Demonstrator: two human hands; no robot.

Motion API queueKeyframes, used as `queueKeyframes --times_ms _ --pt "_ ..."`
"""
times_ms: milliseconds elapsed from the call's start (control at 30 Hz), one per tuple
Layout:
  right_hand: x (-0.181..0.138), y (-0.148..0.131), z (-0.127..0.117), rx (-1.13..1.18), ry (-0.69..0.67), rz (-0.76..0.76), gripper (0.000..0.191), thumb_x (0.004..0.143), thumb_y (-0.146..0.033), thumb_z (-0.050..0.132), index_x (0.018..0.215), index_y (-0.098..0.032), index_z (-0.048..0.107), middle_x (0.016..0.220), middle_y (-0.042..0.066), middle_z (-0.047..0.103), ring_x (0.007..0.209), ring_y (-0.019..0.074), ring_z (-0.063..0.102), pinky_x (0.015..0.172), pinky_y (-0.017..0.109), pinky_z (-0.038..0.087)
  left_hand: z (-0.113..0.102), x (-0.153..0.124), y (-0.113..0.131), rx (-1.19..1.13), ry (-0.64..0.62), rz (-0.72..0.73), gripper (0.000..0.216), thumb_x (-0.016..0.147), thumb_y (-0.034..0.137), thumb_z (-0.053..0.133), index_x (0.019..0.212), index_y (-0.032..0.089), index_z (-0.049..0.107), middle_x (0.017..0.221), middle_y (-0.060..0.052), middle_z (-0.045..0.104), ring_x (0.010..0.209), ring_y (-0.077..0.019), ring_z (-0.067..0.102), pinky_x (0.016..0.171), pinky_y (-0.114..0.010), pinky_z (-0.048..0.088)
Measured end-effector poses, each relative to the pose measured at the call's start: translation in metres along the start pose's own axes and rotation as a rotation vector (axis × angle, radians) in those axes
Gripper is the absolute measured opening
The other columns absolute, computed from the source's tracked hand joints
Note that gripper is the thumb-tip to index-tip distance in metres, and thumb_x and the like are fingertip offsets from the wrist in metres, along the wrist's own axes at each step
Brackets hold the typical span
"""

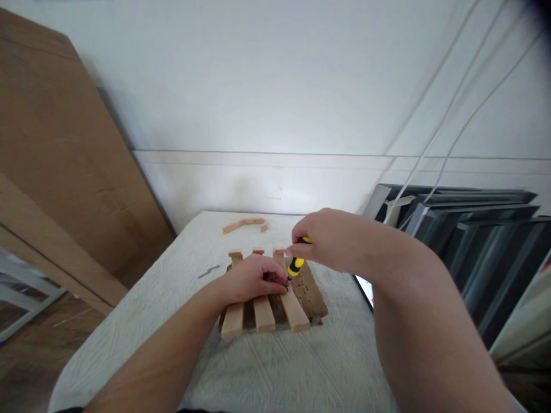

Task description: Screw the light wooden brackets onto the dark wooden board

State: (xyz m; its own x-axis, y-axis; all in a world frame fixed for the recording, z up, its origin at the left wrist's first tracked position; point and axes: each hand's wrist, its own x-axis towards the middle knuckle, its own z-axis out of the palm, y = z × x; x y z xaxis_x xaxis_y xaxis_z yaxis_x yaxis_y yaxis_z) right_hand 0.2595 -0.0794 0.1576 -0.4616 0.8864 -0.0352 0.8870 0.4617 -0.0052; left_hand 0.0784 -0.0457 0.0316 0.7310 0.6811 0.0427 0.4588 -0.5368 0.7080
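Note:
A small wooden slatted piece (272,304) lies on a white textured table (275,355): three pale slats across darker boards. My right hand (331,238) is closed round the top of a yellow and black screwdriver (295,266), which stands nearly upright with its tip on the right-hand slat. My left hand (253,278) rests on the slats with its fingers curled and pinched at the screwdriver's tip; what they pinch is too small to make out.
A curved wooden piece (245,224) lies at the table's far edge. Small metal screws (209,271) lie left of the slats. Large cardboard sheets (64,155) lean at the left. Dark framed panels (473,241) lean at the right, with white cables (451,103) on the wall.

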Motion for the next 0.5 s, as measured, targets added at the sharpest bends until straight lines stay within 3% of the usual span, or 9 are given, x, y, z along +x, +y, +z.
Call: queueKeyframes --times_ms 300,500 --pt "-0.002 -0.006 -0.001 -0.065 0.017 0.027 0.033 0.084 -0.041 0.049 0.087 -0.017 0.071 0.08 0.012 0.071 0.07 0.0212 0.062 0.056 0.028 0.038 0.0 0.0 0.002 -0.011 -0.004 -0.011 0.009 0.079 0.023 0.066 0.084 0.017 0.07 0.081 0.0 0.069 0.07 -0.0109 0.059 0.063 -0.021 0.043" --pt "-0.003 -0.015 0.001 -0.07 0.024 0.032 0.031 0.086 -0.035 0.047 0.084 -0.016 0.071 0.077 0.012 0.07 0.069 0.0213 0.063 0.054 0.028 0.036 0.0 0.001 0.002 0.036 -0.013 -0.005 0.008 0.079 0.023 0.065 0.083 0.018 0.07 0.08 0.0 0.069 0.073 -0.0118 0.06 0.066 -0.022 0.043"
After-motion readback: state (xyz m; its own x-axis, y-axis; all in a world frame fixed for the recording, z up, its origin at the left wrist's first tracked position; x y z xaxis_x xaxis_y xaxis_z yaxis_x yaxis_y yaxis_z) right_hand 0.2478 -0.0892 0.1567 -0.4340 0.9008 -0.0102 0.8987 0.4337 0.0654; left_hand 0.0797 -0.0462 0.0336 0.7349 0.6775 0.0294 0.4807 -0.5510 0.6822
